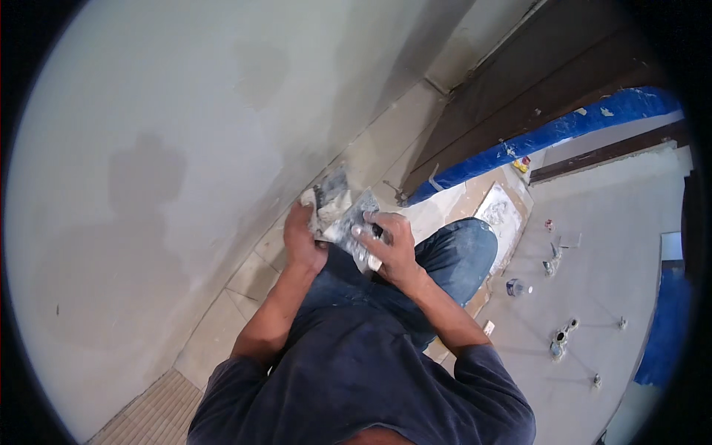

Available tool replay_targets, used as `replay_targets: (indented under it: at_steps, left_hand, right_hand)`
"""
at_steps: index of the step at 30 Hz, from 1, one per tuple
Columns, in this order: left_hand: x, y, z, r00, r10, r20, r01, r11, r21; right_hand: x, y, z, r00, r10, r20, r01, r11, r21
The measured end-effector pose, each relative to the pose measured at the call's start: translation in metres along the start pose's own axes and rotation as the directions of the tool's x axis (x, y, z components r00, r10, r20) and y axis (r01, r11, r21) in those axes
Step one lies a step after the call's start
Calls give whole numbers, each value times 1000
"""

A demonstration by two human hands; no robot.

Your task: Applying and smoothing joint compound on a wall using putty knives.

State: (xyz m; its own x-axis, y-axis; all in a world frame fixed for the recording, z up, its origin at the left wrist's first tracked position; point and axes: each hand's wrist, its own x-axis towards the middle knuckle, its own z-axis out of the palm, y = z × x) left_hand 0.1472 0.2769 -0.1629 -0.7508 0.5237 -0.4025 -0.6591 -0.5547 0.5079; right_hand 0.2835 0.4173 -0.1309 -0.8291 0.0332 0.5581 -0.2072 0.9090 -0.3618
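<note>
My left hand (302, 241) is closed around a flat grey scraper (335, 180) loaded with white putty. In my right hand (394, 248) is a second flat scraper blade (358, 224), smeared with wet putty and gripped between thumb and fingers. The two blades are close together, above my lap, and the right one lies against or just in front of the putty (335, 209). I cannot tell whether they touch. The handles are hidden by my fingers. White residue coats my fingertips.
A pale plastered wall (185, 148) rises along the left, with floor tiles (256, 278) at its foot. A dark door (519, 89) edged in blue covering (549, 141) stands at upper right. A white-splattered board (500, 216), a clear bottle (518, 288) and pipe fittings (561, 337) are at right.
</note>
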Motion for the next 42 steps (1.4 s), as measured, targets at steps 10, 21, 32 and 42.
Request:
replay_targets:
  at_steps: [10,21,32,42]
  left_hand:
    - [-14,70,-6,990,120,76,-135,964,230]
    - [-120,207,-69,928,270,256,-365,793,488]
    - [-162,268,-69,922,309,232,-386,718,579]
    - [-162,255,-46,901,432,43,-366,702,610]
  right_hand:
    - [22,92,6,582,806,104,-608,346,714]
    - [52,116,-139,842,523,131,-526,743,414]
    - [54,129,-198,868,456,-196,-476,877,-64]
    - [79,145,-165,897,347,-273,-399,903,-162]
